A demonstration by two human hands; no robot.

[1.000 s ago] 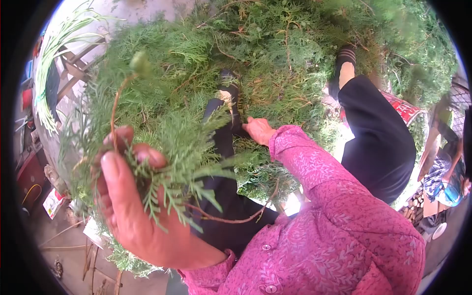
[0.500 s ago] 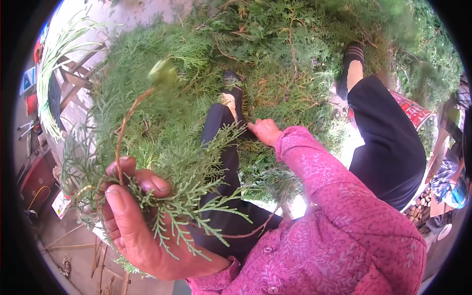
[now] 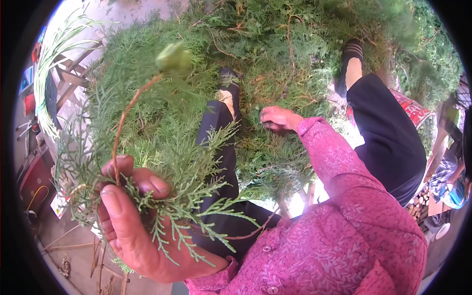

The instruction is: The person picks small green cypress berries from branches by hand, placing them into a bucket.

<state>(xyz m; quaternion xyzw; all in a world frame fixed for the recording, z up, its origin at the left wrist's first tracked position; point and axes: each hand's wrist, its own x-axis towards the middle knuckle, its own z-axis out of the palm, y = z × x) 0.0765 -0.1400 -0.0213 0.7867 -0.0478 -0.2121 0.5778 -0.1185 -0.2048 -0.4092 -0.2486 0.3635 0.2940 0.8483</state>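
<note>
Close to the camera, my left hand is closed around a leafy cypress sprig, thumb pressed against the fingers. A brown twig rises out of this grip and ends in a blurred green cone. Farther off, my right hand hovers near my shin, above the heap of cut cypress branches. Its fingers are curled together at the tips. Whatever they hold, if anything, is too small to make out.
My legs in dark trousers stretch out over the heap. Long pale green stems hang over a wooden frame at left. A red printed sack lies beyond my right knee. Part of another person shows at the right edge.
My right hand has moved right and slightly up, away from my left shin. The left hand keeps its grip on the sprig, and the cone-tipped twig sits slightly higher and farther right.
</note>
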